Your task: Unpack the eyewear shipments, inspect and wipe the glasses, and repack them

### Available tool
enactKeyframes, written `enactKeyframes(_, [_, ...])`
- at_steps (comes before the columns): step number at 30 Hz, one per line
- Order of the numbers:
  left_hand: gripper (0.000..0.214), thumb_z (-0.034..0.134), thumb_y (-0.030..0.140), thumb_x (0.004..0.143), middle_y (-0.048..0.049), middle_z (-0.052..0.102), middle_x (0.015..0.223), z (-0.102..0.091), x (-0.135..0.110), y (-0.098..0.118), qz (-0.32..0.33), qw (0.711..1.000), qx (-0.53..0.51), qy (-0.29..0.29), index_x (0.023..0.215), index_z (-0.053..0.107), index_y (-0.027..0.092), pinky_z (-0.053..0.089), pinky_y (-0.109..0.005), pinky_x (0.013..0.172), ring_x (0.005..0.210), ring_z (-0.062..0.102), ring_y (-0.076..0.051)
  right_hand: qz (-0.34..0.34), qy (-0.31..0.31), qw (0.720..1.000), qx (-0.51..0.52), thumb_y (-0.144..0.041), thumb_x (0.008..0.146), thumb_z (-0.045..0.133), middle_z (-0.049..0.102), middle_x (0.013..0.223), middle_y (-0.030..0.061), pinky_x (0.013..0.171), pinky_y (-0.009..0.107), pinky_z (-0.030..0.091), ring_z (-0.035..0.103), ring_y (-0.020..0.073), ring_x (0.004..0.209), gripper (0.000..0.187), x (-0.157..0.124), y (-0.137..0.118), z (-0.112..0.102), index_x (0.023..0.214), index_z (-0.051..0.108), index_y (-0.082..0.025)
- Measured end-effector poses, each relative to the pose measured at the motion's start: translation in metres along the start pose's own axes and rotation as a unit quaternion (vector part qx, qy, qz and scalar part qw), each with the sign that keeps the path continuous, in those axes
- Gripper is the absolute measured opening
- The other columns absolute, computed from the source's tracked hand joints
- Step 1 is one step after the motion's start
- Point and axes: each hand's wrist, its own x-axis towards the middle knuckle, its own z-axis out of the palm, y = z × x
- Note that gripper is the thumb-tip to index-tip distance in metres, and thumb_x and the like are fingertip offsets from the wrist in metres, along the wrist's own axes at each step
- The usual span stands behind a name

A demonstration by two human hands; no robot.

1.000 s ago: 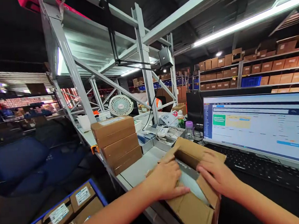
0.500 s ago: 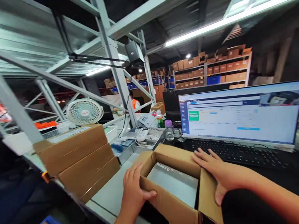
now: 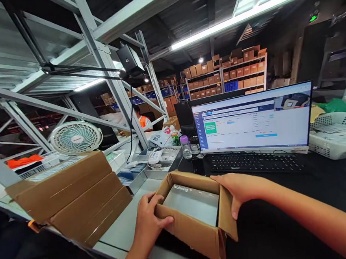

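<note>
An open cardboard box point(image 3: 194, 230) stands on the desk just in front of me, with a grey flat pack marked "Wakening" point(image 3: 191, 202) lying inside. My left hand point(image 3: 148, 222) grips the box's near left corner, thumb over the rim. My right hand point(image 3: 238, 188) holds the right-hand flap, fingers over the far rim and thumb down the outside. Both hands are closed on the box.
Three stacked flat cartons point(image 3: 71, 195) sit to the left. Behind the box are a keyboard point(image 3: 255, 162), a monitor point(image 3: 253, 120), metal trays point(image 3: 152, 170), a bottle point(image 3: 186, 147) and a fan point(image 3: 76, 137). A white basket point(image 3: 336, 136) is at right. A person in orange point(image 3: 141, 118) sits far back.
My view has swung to the right. My hands came off the top of the flaps and now hold the box by its sides, with the flaps open.
</note>
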Motion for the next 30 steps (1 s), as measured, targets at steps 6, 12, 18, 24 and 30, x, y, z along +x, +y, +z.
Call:
enactKeyframes(6, [0.089,0.062,0.085,0.062,-0.0235,0.049,0.141,-0.046,0.008,0.036,0.211,0.974,0.077,-0.024,0.122,0.061,0.019,0.024,-0.064,0.113,0.127,0.051,-0.04,-0.076,0.065,0.995,0.019,-0.023,0.089,0.056,0.06,0.138,0.0088,0.103,0.038,0.046,0.059,0.0264,0.123,0.048,-0.003,-0.062,-0.045,0.137,0.055,-0.022])
enactKeyframes(12, [0.082,0.071,0.088,0.04,-0.0002,0.065,0.077,-0.023,0.01,0.073,0.173,0.984,-0.041,-0.027,0.087,0.058,0.023,0.051,-0.035,0.067,0.07,0.064,-0.021,0.05,-0.07,0.993,-0.083,-0.03,0.065,0.08,0.062,0.126,0.0289,0.085,0.052,0.054,0.063,0.0452,0.11,0.083,0.048,-0.104,0.0,0.138,0.052,-0.004])
enactKeyframes(18, [0.052,0.039,0.071,0.087,-0.0051,0.068,0.079,0.009,-0.024,0.075,0.123,0.985,-0.016,0.119,0.09,0.054,0.021,0.045,-0.039,0.076,0.072,0.065,-0.021,0.125,-0.08,0.978,-0.147,-0.018,0.046,0.091,0.048,0.139,0.0298,0.091,0.059,0.049,0.053,0.046,0.123,0.142,0.075,-0.117,0.033,0.159,0.005,-0.017])
enactKeyframes(24, [0.06,0.033,0.078,0.082,-0.0033,0.066,0.074,0.006,-0.024,0.081,0.114,0.984,-0.025,0.135,0.087,0.051,0.022,0.045,-0.038,0.077,0.071,0.064,-0.02,0.117,-0.003,0.978,-0.17,-0.016,0.05,0.09,0.06,0.123,0.028,0.086,0.052,0.051,0.061,0.0433,0.11,0.119,0.082,-0.117,0.044,0.154,0.03,-0.014])
enactKeyframes(30, [0.063,0.037,0.079,0.078,-0.0056,0.066,0.077,0.003,-0.025,0.087,0.113,0.984,-0.003,0.137,0.09,0.053,0.019,0.045,-0.039,0.081,0.075,0.065,-0.023,0.051,0.087,0.988,-0.118,-0.048,0.051,0.085,0.066,0.115,0.0201,0.095,0.047,0.046,0.062,0.0371,0.105,0.113,0.062,-0.105,0.035,0.147,0.039,-0.01])
